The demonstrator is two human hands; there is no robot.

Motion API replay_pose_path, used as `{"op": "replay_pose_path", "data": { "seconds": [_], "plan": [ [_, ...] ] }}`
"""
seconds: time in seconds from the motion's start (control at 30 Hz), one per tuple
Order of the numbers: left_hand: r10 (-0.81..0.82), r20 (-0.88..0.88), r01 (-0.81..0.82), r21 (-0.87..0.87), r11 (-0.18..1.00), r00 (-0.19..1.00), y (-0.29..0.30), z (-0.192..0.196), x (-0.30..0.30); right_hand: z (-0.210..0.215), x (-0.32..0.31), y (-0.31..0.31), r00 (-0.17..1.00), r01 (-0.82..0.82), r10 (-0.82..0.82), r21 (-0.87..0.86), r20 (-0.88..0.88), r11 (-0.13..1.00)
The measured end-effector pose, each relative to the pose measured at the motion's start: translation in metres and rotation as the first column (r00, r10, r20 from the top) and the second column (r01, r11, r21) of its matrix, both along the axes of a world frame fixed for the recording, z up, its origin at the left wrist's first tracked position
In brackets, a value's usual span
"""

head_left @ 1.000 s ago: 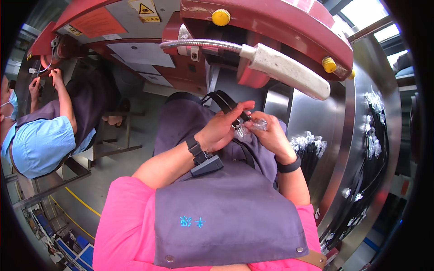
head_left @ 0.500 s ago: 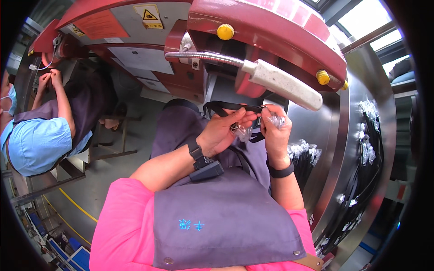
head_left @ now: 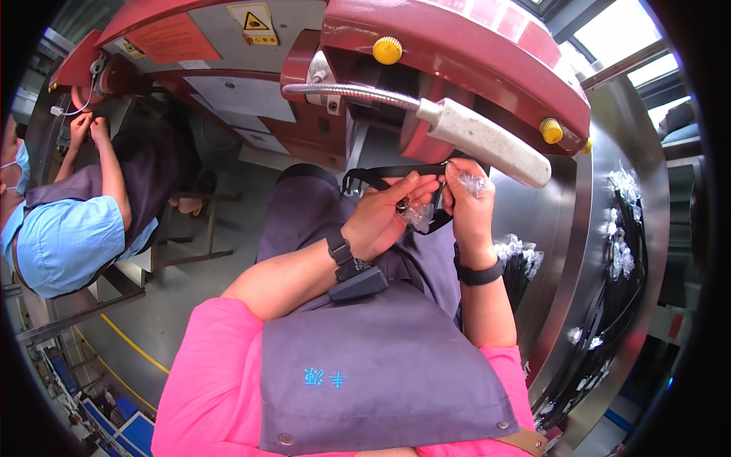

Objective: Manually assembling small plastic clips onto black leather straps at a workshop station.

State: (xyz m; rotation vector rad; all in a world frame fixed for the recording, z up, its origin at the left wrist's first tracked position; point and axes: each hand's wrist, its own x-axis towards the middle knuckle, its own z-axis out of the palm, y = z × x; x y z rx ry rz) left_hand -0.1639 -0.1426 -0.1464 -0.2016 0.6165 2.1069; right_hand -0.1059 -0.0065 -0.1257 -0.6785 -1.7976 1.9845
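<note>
My left hand [head_left: 387, 215] and my right hand [head_left: 470, 204] are raised together in front of a red machine [head_left: 457, 53]. Between them they hold a black strap-like part [head_left: 381, 177] with a crinkled clear plastic wrapper [head_left: 417, 216] around its end. My right fingers pinch a bit of clear plastic [head_left: 474, 181] near the strap's right end. My left fingers close over the strap and the wrapper. A white padded lever [head_left: 487, 142] on a flexible metal hose juts out just above my hands.
A curved steel table [head_left: 586, 251] to my right carries piles of black parts in clear bags [head_left: 620, 251]. A co-worker in a light blue shirt [head_left: 68, 236] sits at the left, hands up at another red machine. Grey apron covers my lap.
My hands have risen toward the machine, closer under the white lever. The black strap is now stretched out to the left of my left hand.
</note>
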Motion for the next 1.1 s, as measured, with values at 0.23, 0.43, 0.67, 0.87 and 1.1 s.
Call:
{"op": "replay_pose_path", "data": {
  "seconds": [0.23, 0.43, 0.67, 0.87, 1.1],
  "plan": [
    [0.011, 0.007, -0.011, 0.005, 1.0, 1.0, 0.002, -0.004, 0.0, -0.006, -0.002, 0.008, 0.999, -0.031, 0.034, -0.13, 0.014, 0.991],
    [0.023, 0.006, -0.023, -0.011, 1.0, 1.0, 0.001, -0.004, -0.001, -0.005, -0.004, 0.009, 0.998, -0.031, 0.038, -0.145, 0.045, 0.989],
    [0.017, 0.021, -0.017, 0.006, 1.0, 1.0, 0.007, 0.0, 0.001, 0.001, -0.001, 0.013, 0.998, -0.008, 0.014, -0.116, 0.054, 0.993],
    [0.013, 0.018, -0.013, -0.016, 1.0, 1.0, 0.004, -0.001, 0.004, 0.003, 0.002, 0.01, 0.997, -0.023, 0.03, -0.099, 0.073, 0.995],
    [0.022, 0.016, -0.022, -0.022, 1.0, 1.0, 0.002, -0.005, 0.001, 0.002, -0.004, 0.008, 0.995, -0.027, 0.038, -0.118, 0.091, 0.993]
  ]
}}
